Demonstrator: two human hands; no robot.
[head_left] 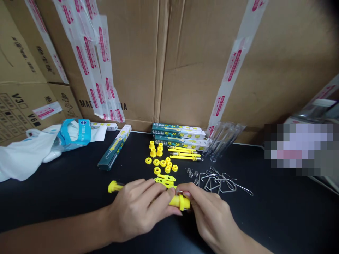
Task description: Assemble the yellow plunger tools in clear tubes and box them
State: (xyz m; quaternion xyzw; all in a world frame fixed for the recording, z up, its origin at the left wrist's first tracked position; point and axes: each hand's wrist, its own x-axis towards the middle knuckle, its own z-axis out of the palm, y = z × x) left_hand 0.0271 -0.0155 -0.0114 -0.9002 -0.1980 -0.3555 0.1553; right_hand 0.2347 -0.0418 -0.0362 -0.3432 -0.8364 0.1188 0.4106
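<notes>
My left hand (143, 204) wraps round a tube-like device with yellow end parts (182, 202), held roughly level above the black table. One yellow end (113, 186) sticks out to the left of the hand, the other to the right. My right hand (212, 215) pinches a small piece of metal wire (179, 192) against the device's right end. Flat yellow pieces (165, 180) lie just beyond the fingers. The middle of the device is hidden by my left hand.
Behind the hands are yellow caps and rings (156, 162), yellow rods (185, 154), springs (190, 174), bent wire hooks (219, 181), clear tubes (225, 139) and printed boxes (180, 137). A tissue pack (75, 132) lies left. Cardboard (196, 70) stands at the back.
</notes>
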